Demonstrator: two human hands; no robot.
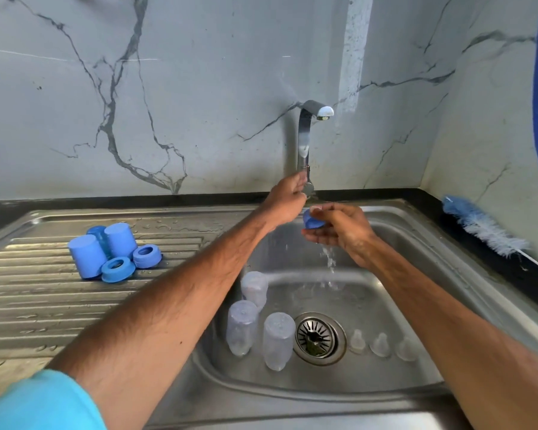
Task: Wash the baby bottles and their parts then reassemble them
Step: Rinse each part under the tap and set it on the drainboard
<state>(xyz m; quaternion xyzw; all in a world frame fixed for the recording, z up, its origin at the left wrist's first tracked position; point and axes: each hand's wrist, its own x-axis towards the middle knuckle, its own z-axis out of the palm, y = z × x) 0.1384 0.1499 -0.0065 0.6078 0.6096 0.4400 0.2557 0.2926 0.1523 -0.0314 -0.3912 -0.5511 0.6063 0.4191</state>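
The blue ring (313, 221) is pinched in the curled fingers of the right hand (339, 231) and held over the sink (416, 240), so water runs off it into the basin. The left hand (289, 193) grips the tap lever (308, 187), likely to regulate the flow. Three clear bottles (278, 339) stand mouth-down beside the drain, apparently to empty, and three teats (381, 344) line its other side. Caps (86, 257) and two more rings (118, 269) rest on the ribbed drainboard (44, 305), probably to dry.
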